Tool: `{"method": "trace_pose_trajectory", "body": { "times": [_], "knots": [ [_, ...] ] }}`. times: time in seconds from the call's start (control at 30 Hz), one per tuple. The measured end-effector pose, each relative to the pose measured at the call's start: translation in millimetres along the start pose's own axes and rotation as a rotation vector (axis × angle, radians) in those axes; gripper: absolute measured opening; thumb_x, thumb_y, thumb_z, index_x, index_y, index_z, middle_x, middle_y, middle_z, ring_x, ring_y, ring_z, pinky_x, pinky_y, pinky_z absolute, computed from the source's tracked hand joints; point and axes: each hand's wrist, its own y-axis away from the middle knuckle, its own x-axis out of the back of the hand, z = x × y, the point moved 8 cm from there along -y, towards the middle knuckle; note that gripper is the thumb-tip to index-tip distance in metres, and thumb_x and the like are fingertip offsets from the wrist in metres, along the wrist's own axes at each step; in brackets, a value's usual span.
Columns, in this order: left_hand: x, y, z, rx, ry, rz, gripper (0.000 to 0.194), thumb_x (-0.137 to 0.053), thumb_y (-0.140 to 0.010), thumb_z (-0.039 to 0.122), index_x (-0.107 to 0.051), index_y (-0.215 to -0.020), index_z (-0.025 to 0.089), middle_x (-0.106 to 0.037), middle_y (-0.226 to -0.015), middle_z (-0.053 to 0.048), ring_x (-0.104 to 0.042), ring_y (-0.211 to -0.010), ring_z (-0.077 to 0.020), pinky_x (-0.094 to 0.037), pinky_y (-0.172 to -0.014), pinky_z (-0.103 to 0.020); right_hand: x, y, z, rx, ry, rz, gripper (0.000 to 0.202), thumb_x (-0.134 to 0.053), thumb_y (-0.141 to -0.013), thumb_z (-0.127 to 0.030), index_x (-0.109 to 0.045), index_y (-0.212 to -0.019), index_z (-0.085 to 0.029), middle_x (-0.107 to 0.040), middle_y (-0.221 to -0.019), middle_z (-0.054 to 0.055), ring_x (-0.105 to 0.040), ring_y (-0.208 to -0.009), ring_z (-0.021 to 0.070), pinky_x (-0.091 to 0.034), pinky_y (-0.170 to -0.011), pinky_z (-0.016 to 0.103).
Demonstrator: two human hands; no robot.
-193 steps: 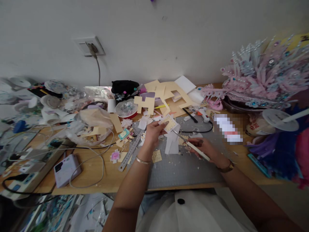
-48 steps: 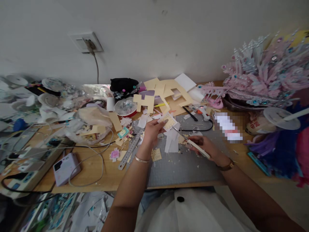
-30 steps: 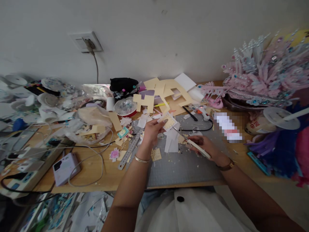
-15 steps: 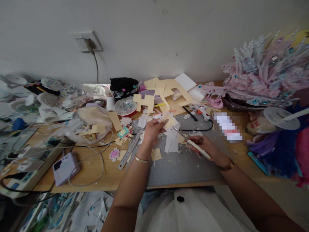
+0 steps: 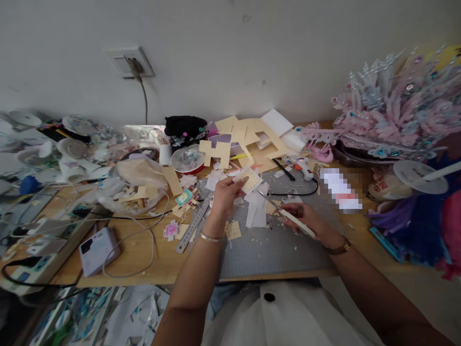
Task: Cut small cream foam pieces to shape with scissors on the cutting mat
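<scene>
My left hand [image 5: 227, 193] pinches a small cream patterned card with a white edge [image 5: 251, 179] above the grey cutting mat [image 5: 288, 254]. In my right hand [image 5: 306, 219] is a pair of scissors with a pale handle [image 5: 297, 222]; the blades point up-left, their tip close to the card's lower right corner. White paper strips [image 5: 256, 211] lie on the mat below the card. A cream patterned square [image 5: 233, 230] rests beside my left wrist. Small scraps are scattered around it.
Left of the mat are a metal ruler [image 5: 192, 228], a lilac box [image 5: 99, 252] and a power strip [image 5: 39, 264] with loose cables. Behind lie cream card offcuts [image 5: 268, 150] and a glue gun [image 5: 303, 168]. A lidded drink cup [image 5: 391, 185] stands at right.
The card in my left hand has shifted slightly left and turned a little. The scissors' blades look slightly farther from its edge. My right hand is nearly still.
</scene>
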Motion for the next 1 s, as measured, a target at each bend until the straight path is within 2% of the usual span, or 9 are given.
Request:
{"method": "trace_pose_trajectory", "body": {
  "times": [0.17,0.47,0.67,0.8,1.0],
  "knots": [
    [1.9,-1.5,-0.7,0.001,-0.014,-0.003,0.046,-0.091,-0.042,0.043,-0.072,-0.073,0.014,-0.072,-0.073,-0.004,-0.063,-0.060,-0.0127,-0.052,-0.057,-0.024,1.1,-0.1,-3.6,0.020,0.023,0.025,0.049,-0.089,-0.049,-0.038,-0.073,-0.091,-0.019,-0.073,-0.086,0.007,-0.065,-0.062,0.0175,-0.047,-0.041,0.022],
    [-1.6,1.0,-1.3,0.002,-0.041,-0.021,0.043,-0.091,-0.043,0.044,-0.071,-0.069,0.015,-0.069,-0.069,-0.002,-0.058,-0.056,-0.0098,-0.050,-0.054,-0.023,0.0,-0.5,-4.1,0.041,0.013,0.019,0.045,-0.086,-0.053,-0.035,-0.071,-0.092,-0.020,-0.070,-0.073,0.002,-0.054,-0.047,0.0102,-0.043,-0.038,0.021],
    [-3.4,0.1,-4.3,-0.002,-0.053,-0.042,0.042,-0.090,-0.045,0.044,-0.072,-0.069,0.015,-0.070,-0.071,-0.003,-0.059,-0.058,-0.0105,-0.050,-0.055,-0.023,-2.3,-0.5,-5.9,0.045,-0.008,-0.005,0.046,-0.087,-0.050,-0.038,-0.072,-0.090,-0.020,-0.071,-0.076,0.004,-0.059,-0.051,0.0131,-0.042,-0.037,0.020],
    [-4.8,1.2,-4.1,0.010,-0.044,-0.043,0.043,-0.090,-0.042,0.045,-0.071,-0.068,0.015,-0.069,-0.069,-0.003,-0.058,-0.056,-0.0100,-0.050,-0.053,-0.022,-3.8,1.1,-8.2,0.025,-0.017,0.008,0.045,-0.088,-0.050,-0.039,-0.073,-0.088,-0.021,-0.071,-0.072,0.002,-0.053,-0.045,0.0104,-0.040,-0.035,0.020],
    [-5.0,0.7,-5.2,0.013,-0.051,-0.053,0.044,-0.090,-0.045,0.046,-0.073,-0.072,0.015,-0.071,-0.073,-0.004,-0.061,-0.059,-0.0116,-0.051,-0.056,-0.024,-4.9,2.7,-10.8,0.020,-0.037,0.022,0.044,-0.088,-0.047,-0.039,-0.074,-0.086,-0.021,-0.071,-0.072,0.002,-0.051,-0.043,0.0096,-0.039,-0.035,0.021]
  ]
}}
